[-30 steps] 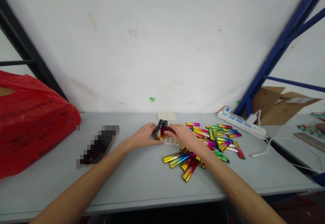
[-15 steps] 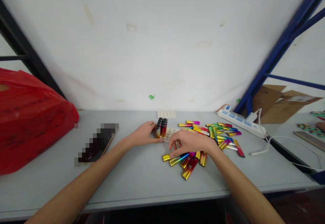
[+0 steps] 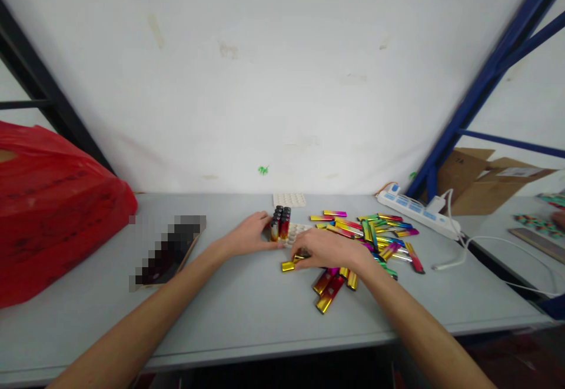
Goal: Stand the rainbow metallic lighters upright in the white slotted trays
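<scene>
Several black-topped lighters [image 3: 279, 223] with shiny red and gold bodies stand upright, close together, at the left end of a white dimpled tray [image 3: 296, 235]. My left hand [image 3: 251, 233] curves around that end, thumb in front and fingers behind, gripping the tray. Just in front of the tray, my right hand [image 3: 324, 248] has its fingers curled down around a gold lighter [image 3: 299, 258], mostly hidden by them. Another gold lighter [image 3: 288, 266] pokes out beside the right thumb. Loose metallic lighters [image 3: 329, 295] lie under and below the right hand.
More colourful lighters [image 3: 382, 227] are heaped to the right. A second white tray [image 3: 289, 199] lies by the wall. At right are a power strip [image 3: 415, 208], a white cable [image 3: 465, 253] and a cardboard box [image 3: 489, 180]. A red bag [image 3: 57, 212] and a blurred-out dark object [image 3: 172, 250] occupy the left.
My right hand has lowered and closed its fingers at the near lighters; the blue-gold lighter beneath it no longer shows in its former place. My left hand stays at the tray.
</scene>
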Demonstrator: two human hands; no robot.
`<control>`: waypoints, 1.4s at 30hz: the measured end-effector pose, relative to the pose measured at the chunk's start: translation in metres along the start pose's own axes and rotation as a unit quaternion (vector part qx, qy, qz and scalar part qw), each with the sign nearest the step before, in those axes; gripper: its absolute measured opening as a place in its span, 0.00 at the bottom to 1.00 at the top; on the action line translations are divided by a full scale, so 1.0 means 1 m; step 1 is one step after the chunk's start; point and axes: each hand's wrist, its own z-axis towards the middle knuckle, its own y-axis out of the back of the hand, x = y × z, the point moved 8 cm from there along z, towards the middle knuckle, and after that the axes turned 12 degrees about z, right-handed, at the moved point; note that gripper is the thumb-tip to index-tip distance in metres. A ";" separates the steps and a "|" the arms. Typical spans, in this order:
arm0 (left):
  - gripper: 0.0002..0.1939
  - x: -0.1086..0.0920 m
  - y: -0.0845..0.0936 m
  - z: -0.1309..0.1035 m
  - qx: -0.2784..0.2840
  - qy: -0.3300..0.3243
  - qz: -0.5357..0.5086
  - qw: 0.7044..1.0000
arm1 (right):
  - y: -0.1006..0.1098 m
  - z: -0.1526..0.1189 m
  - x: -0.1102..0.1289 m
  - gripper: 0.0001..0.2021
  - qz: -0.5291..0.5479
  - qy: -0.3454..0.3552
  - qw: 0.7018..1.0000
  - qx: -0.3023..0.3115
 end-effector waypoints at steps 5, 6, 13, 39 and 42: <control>0.33 0.000 -0.001 0.000 0.006 -0.004 0.010 1.000 | 0.018 -0.001 0.009 0.07 0.022 0.003 0.997 -0.068; 0.32 -0.001 -0.001 0.000 0.006 -0.004 0.012 1.000 | 0.024 -0.003 0.009 0.09 0.035 -0.004 0.995 -0.097; 0.32 -0.002 0.000 -0.001 0.014 -0.002 0.009 1.000 | 0.061 -0.016 -0.022 0.19 0.347 -0.008 0.871 -0.347; 0.32 -0.001 0.000 -0.001 0.010 -0.003 -0.001 1.000 | 0.018 0.008 -0.027 0.25 0.508 -0.089 0.801 -0.304; 0.31 -0.002 0.001 -0.001 0.007 -0.006 0.000 1.000 | 0.029 0.001 -0.027 0.28 0.373 -0.067 0.849 -0.368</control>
